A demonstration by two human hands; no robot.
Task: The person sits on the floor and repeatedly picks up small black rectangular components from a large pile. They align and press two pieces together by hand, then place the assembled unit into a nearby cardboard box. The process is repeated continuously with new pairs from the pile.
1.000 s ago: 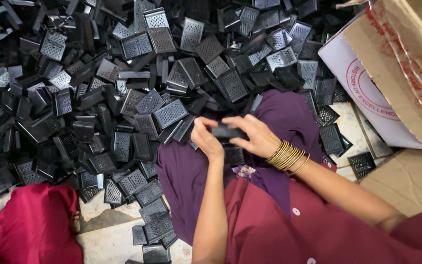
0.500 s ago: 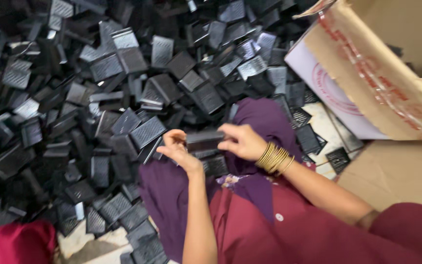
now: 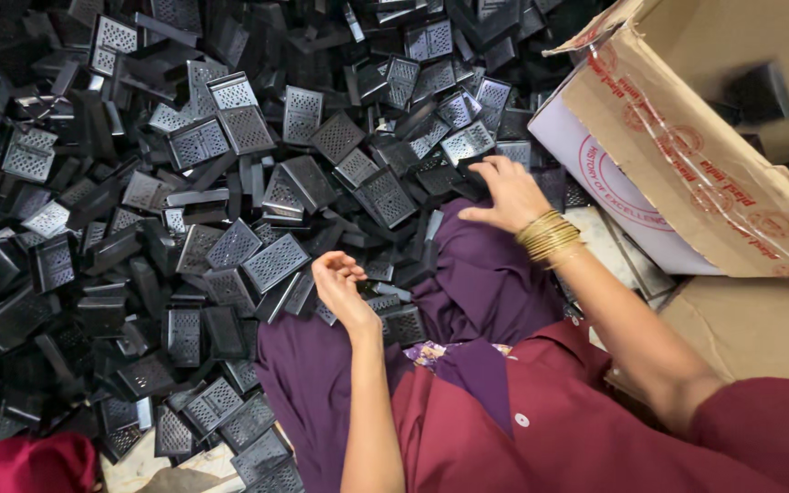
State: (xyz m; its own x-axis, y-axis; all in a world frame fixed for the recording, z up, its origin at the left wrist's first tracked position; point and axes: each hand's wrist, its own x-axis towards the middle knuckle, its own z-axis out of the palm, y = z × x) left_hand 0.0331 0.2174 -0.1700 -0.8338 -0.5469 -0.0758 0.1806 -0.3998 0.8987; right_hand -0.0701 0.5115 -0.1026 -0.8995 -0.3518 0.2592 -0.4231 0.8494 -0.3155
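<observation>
Black plastic vented parts [image 3: 230,183] cover the floor from the left edge almost to the right, heaped several deep, many lying grille side up, others on edge or face down. At the bottom left corner a fold of red cloth [image 3: 25,466] shows, with a patch of pale floor [image 3: 139,470] beside it.

Your left hand [image 3: 344,288] hangs palm up over the near edge of the heap, fingers loosely curled and holding nothing, with a small vented part [image 3: 402,321] lying just beside your wrist on the purple cloth [image 3: 477,283] across your lap. Take that one or its neighbours first; I judge loose single pieces easier to lift cleanly than ones wedged into the pile.

Your right hand [image 3: 504,192], gold bangles [image 3: 550,237] at the wrist, is spread flat with fingers reaching down onto the parts at the right side of the heap, touching them but not yet closed on any. Settle on one piece and pinch it by its long edges, since the grille face gives little to grip.

At the right edge stands an open cardboard box [image 3: 687,173], tilted toward you, with a dark part [image 3: 760,91] blurred inside its mouth. Keep your forearm clear of its torn flap.
</observation>
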